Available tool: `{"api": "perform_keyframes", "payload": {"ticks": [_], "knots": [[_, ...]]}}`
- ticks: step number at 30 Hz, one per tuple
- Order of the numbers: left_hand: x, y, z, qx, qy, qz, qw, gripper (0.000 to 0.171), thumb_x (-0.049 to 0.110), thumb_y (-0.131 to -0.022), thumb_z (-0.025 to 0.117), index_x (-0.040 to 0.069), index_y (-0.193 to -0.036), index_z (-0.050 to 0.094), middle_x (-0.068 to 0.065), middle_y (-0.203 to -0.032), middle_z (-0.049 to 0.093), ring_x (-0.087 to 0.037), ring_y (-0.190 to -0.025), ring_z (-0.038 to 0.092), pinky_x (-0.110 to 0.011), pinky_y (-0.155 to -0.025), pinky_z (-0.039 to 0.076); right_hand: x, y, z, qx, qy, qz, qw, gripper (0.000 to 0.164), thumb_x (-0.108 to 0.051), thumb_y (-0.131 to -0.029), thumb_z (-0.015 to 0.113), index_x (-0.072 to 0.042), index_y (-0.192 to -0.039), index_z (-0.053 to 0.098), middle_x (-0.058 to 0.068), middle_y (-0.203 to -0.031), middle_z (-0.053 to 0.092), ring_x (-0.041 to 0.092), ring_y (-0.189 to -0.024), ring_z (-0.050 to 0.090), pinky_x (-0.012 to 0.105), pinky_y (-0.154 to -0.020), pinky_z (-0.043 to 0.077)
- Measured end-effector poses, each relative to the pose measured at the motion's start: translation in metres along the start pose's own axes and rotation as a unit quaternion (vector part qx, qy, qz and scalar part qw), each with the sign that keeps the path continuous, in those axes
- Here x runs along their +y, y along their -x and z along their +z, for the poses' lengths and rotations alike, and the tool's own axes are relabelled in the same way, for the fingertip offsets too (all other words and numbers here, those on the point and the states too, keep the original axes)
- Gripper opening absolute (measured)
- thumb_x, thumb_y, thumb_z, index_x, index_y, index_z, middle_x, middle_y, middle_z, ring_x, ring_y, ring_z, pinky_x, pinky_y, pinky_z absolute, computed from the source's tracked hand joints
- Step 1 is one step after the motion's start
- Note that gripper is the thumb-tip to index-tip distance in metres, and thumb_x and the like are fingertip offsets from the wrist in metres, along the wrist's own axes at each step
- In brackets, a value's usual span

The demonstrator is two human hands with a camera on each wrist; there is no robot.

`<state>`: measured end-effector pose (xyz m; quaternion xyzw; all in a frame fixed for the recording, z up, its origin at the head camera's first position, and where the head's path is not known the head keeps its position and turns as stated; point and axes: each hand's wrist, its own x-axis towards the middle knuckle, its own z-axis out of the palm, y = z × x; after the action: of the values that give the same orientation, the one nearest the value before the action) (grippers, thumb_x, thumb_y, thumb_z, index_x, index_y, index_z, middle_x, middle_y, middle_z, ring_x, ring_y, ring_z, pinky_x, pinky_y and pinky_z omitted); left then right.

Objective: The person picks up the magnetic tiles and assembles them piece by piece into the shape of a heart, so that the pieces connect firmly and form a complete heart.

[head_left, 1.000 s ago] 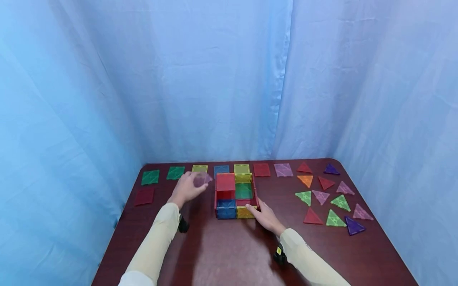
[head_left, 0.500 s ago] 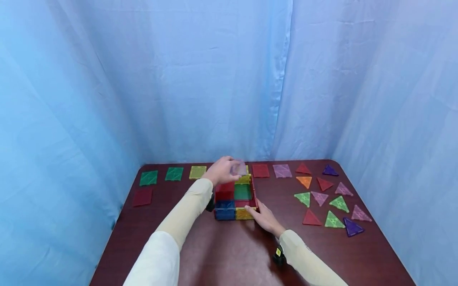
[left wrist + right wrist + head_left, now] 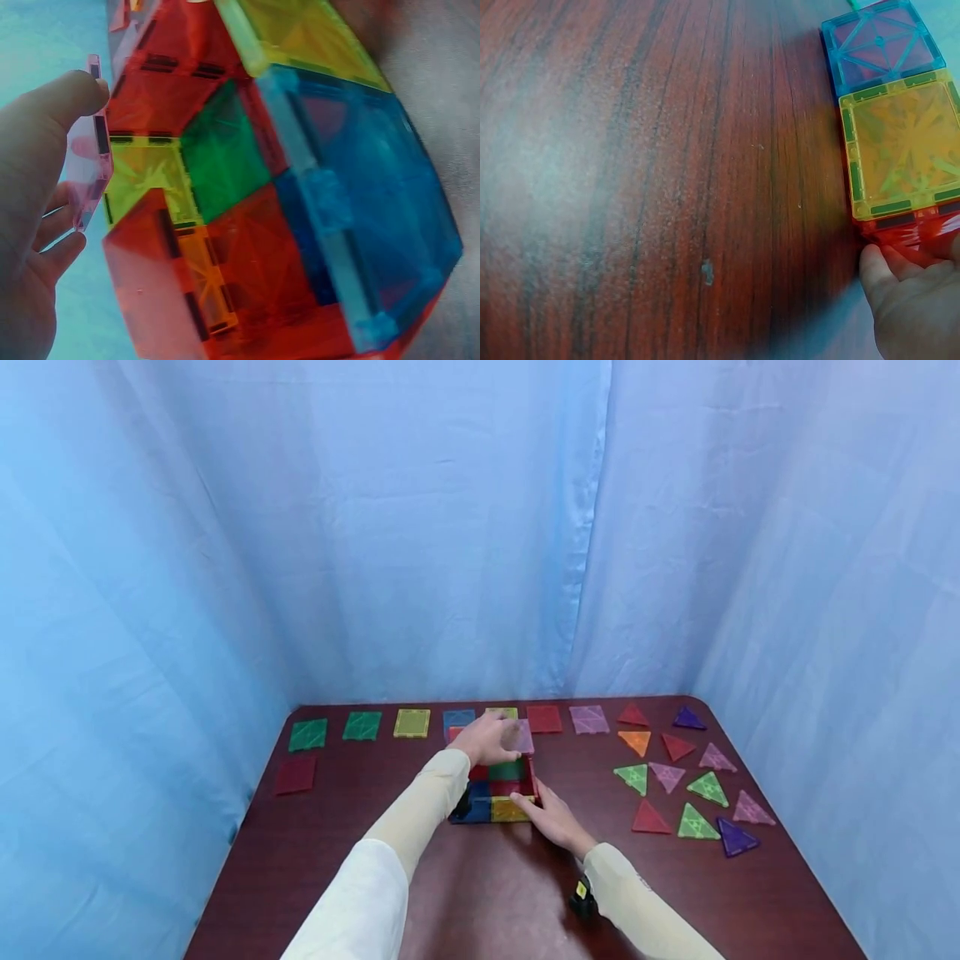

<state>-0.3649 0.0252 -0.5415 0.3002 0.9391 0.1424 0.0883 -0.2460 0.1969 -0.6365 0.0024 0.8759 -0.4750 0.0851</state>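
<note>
Two green sq. tiles (image 3: 308, 735) lie at far L of the tabletop (image 3: 322, 868), w/ a dark red sq. (image 3: 296, 775) nr them, then a yellow sq. (image 3: 412, 723). L hand (image 3: 483, 740), part-closed, pinches a pink tile (image 3: 522, 737) btwn thumb & fingers over far R of the tile box (image 3: 510, 810), mid-tabletop; can't tell if they touch. R hand (image 3: 553, 814), slightly curled, holds box's nr R corner, thumb over rim. Red sq. (image 3: 544, 719) & purple sq. (image 3: 589, 719) lie beyond, then loose triangles (image 3: 698, 823) at R.

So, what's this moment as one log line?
left hand: pinches pink tile | right hand: touches tile box | loose tiles: on table
</note>
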Motion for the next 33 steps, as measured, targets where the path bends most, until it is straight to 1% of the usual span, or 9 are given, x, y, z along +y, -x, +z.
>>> {"api": "perform_keyframes", "payload": {"ticks": [4,8,14,17,21,25,28,31,33], "knots": [[-0.002,0.004,0.006,0.0,-0.031,0.002,0.9995,0.062,0.046,-0.092,0.072,0.024,-0.147,0.055,-0.009,-0.149,0.052,-0.027,-0.136,0.051,-0.044,-0.112,0.045,0.0,0.0,0.001,-0.003,-0.001,0.005,1.0,0.073,-0.053,-0.099,0.059,-0.02,-0.16,0.034,0.013,-0.152,0.049,0.035,-0.135,0.051,0.064,-0.112,0.036],[-0.004,0.01,0.008,0.001,-0.041,-0.007,0.9991,0.059,0.043,-0.091,0.074,0.023,-0.144,0.058,-0.008,-0.145,0.056,-0.027,-0.133,0.053,-0.044,-0.113,0.044,0.001,-0.001,0.002,-0.006,-0.003,0.005,1.0,0.076,-0.055,-0.098,0.058,-0.02,-0.16,0.032,0.014,-0.153,0.048,0.035,-0.137,0.05,0.064,-0.113,0.035],[-0.01,0.017,0.007,-0.005,-0.064,-0.007,0.9979,0.07,0.038,-0.089,0.078,0.025,-0.151,0.049,-0.006,-0.149,0.053,-0.027,-0.139,0.047,-0.047,-0.121,0.033,0.002,-0.001,0.002,-0.006,-0.004,0.012,1.0,0.076,-0.057,-0.098,0.058,-0.021,-0.16,0.032,0.014,-0.155,0.047,0.035,-0.139,0.048,0.064,-0.113,0.035],[-0.012,0.021,0.006,-0.002,-0.069,-0.012,0.9976,0.07,0.036,-0.09,0.078,0.022,-0.152,0.048,-0.007,-0.151,0.052,-0.027,-0.142,0.045,-0.047,-0.121,0.032,0.001,-0.002,0.001,-0.005,-0.007,0.013,1.0,0.075,-0.056,-0.098,0.058,-0.021,-0.16,0.033,0.013,-0.155,0.047,0.035,-0.14,0.047,0.064,-0.114,0.034],[-0.016,0.023,0.007,0.006,-0.06,-0.012,0.9981,0.069,0.037,-0.091,0.076,0.017,-0.151,0.049,-0.009,-0.153,0.049,-0.027,-0.143,0.045,-0.045,-0.12,0.034,0.001,-0.002,-0.001,-0.008,-0.013,0.016,1.0,0.076,-0.056,-0.098,0.057,-0.022,-0.161,0.031,0.012,-0.155,0.047,0.035,-0.139,0.047,0.065,-0.114,0.034],[-0.018,0.024,0.009,0.015,-0.052,-0.004,0.9985,0.07,0.04,-0.092,0.075,0.016,-0.152,0.048,-0.009,-0.152,0.051,-0.027,-0.141,0.046,-0.043,-0.118,0.037,0.001,-0.003,-0.002,-0.012,-0.013,0.016,1.0,0.077,-0.057,-0.099,0.057,-0.022,-0.161,0.03,0.013,-0.156,0.045,0.036,-0.14,0.046,0.066,-0.114,0.033],[-0.018,0.026,0.009,0.018,-0.061,0.007,0.998,0.069,0.042,-0.093,0.072,0.016,-0.153,0.047,-0.01,-0.152,0.05,-0.027,-0.142,0.046,-0.043,-0.119,0.037,0.0,-0.003,-0.002,-0.008,-0.009,0.015,1.0,0.076,-0.056,-0.099,0.057,-0.021,-0.161,0.03,0.014,-0.156,0.045,0.037,-0.14,0.046,0.066,-0.114,0.033],[-0.019,0.033,0.01,0.016,-0.056,0.013,0.9982,0.066,0.038,-0.096,0.069,0.014,-0.153,0.046,-0.011,-0.156,0.046,-0.029,-0.147,0.04,-0.043,-0.121,0.033,0.0,-0.001,-0.001,-0.005,-0.003,0.013,1.0,0.077,-0.056,-0.098,0.057,-0.019,-0.161,0.031,0.015,-0.156,0.045,0.037,-0.14,0.046,0.065,-0.113,0.033],[-0.022,0.042,0.009,0.017,-0.045,0.008,0.9988,0.062,0.035,-0.099,0.066,0.013,-0.154,0.045,-0.012,-0.158,0.043,-0.03,-0.15,0.036,-0.044,-0.123,0.029,-0.001,0.001,0.0,-0.008,0.001,0.011,1.0,0.079,-0.057,-0.098,0.058,-0.018,-0.161,0.031,0.015,-0.156,0.044,0.038,-0.141,0.045,0.065,-0.113,0.034]]}}
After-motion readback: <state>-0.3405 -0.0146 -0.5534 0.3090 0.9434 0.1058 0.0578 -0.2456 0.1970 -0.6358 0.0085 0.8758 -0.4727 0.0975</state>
